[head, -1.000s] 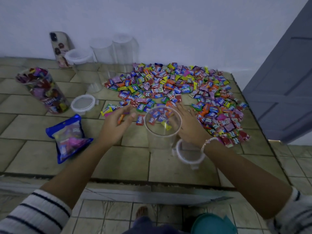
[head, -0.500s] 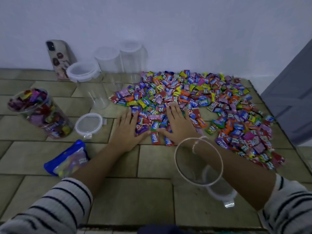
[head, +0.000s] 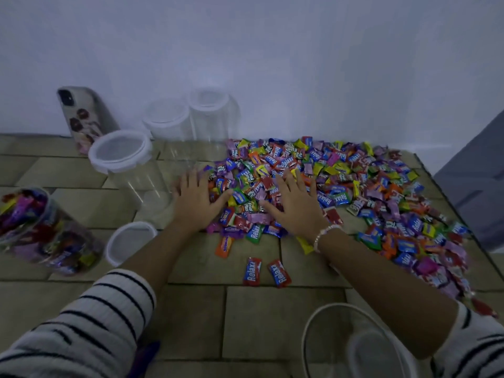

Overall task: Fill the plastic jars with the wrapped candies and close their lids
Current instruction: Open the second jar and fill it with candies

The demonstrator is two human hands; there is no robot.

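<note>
Plastic jars [head: 131, 170], five; left hand [head: 195, 203] and right hand [head: 296, 208] press flat on candies [head: 354, 181].

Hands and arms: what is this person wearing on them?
The left sleeve and right sleeve are white with thin dark stripes and end short of the wrists. The right wrist wears a bracelet of pale beads. The left hand and right hand are ungloved.
</note>
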